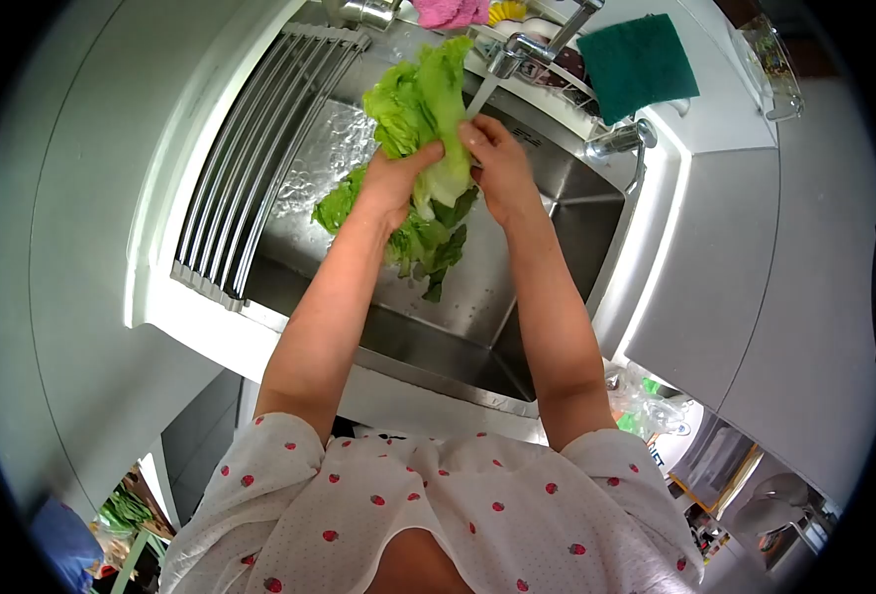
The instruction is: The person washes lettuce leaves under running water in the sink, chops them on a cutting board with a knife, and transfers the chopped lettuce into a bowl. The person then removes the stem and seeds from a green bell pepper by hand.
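Observation:
Pale green lettuce leaves [421, 99] are held up between my two hands over the steel sink [458, 307]. My left hand [395, 183] is closed on the leaves from the left, its thumb across the pale stem. On the right side my right hand [499, 160] pinches the edge of the same leaves. Water runs from the faucet [522, 54] in a stream just behind my right hand. More lettuce [423, 243], darker in parts, lies in the sink below my hands.
A metal roll-up rack [259, 148] covers the sink's left side. A green scouring pad [639, 67] lies at the back right, near a metal dispenser [621, 141]. A pink cloth [451, 12] and a dish rack stand behind the faucet.

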`<state>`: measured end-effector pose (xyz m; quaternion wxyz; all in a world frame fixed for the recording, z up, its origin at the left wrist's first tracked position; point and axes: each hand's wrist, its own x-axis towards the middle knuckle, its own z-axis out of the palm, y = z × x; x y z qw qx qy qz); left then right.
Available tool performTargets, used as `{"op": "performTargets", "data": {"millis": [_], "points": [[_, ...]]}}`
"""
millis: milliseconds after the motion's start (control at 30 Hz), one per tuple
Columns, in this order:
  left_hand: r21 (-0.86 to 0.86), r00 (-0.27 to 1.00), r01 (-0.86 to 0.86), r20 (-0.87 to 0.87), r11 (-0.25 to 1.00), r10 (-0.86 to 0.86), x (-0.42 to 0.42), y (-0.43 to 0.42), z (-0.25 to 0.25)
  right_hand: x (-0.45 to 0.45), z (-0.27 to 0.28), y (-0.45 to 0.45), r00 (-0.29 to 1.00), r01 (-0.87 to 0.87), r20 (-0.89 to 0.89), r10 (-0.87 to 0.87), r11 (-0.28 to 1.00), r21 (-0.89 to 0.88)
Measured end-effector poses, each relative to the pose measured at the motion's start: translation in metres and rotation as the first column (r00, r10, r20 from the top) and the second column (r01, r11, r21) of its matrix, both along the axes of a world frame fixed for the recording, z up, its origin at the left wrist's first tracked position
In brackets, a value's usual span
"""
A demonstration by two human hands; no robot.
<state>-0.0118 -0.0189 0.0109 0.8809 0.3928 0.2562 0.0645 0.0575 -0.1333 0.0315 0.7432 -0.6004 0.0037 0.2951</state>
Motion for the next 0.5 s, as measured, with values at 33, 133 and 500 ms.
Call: {"op": "performTargets", "data": {"millis": [33, 133, 500], "points": [[0.055, 1.000, 0.023, -0.015, 0.998, -0.023, 0.000, 0.001, 0.001, 0.000, 0.000, -0.001, 0.995, -0.066, 0.072, 0.069, 0.997, -0.043], [0.046, 0.999, -0.035, 0.010, 0.998, 0.035, 0.001, 0.004, 0.002, 0.006, -0.012, -0.010, 0.997, -0.067, -0.029, 0.073, 0.985, 0.158], [0.059, 0.998, -0.044, 0.051, 0.997, 0.041, 0.009, -0.004, 0.009, -0.005, 0.000, 0.000, 0.980, -0.068, 0.189, 0.060, 0.997, 0.037]]}}
